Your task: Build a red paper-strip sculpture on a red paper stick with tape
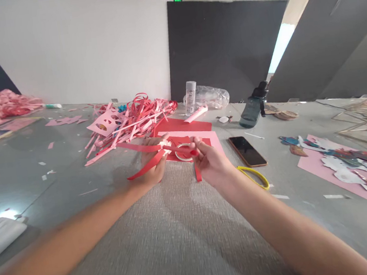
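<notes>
My left hand (pixel 156 170) is closed around red paper strips (pixel 145 166) that fan out to the left. A crumpled whitish piece (pixel 165 147) sits where the strips come together at its fingers. With thumb and fingers pinched, my right hand (pixel 210 158) grips the end of a red strip stretched between both hands. A short red strip end (pixel 197 173) hangs below the right fingers. Behind the hands, a pale ring (pixel 179 156) shows against red paper, partly covered by the strip. Pink sheet (pixel 218 141) and red sheet (pixel 182 124) lie beneath and beyond.
Pink and red paper strips (pixel 134 121) are heaped at the back left. A phone (pixel 247 151) and a yellow loop-shaped object (pixel 255 177) lie right of my hand. Farther back stand a dark bottle (pixel 251 110) and a clear cylinder (pixel 191 98). Cut-outs cover pink paper (pixel 314 164).
</notes>
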A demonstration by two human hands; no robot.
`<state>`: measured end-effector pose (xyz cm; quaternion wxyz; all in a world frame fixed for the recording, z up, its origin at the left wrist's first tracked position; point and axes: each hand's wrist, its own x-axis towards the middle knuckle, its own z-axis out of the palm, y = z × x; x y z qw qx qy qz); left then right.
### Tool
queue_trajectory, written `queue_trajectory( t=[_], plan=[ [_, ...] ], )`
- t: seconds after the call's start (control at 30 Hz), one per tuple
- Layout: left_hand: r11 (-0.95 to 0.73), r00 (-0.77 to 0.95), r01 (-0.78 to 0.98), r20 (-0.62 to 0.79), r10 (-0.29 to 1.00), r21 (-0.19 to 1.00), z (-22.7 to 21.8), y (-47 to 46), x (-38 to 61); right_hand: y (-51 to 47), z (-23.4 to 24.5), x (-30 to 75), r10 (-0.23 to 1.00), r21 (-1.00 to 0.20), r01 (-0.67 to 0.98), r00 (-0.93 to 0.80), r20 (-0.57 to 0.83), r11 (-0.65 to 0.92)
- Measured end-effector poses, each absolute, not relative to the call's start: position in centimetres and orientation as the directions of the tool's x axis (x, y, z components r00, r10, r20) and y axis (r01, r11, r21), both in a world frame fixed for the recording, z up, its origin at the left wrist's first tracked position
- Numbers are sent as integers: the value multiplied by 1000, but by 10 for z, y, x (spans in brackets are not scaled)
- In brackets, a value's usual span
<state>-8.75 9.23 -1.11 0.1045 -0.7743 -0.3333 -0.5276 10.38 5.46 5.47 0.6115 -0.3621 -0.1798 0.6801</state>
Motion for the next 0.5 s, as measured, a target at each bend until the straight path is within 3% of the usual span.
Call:
queue_trajectory(
  t=[0.27, 0.5],
  plan=[
    [-727, 215, 661, 882, 420, 185, -7, 92, -80, 41, 42, 91, 970, -732, -637, -123, -212, -241],
    [-729, 234, 654, 863, 449, 202, 11, 89, -73, 35, 40, 84, 955, -752, -589, -169, -245, -297]
  ],
)
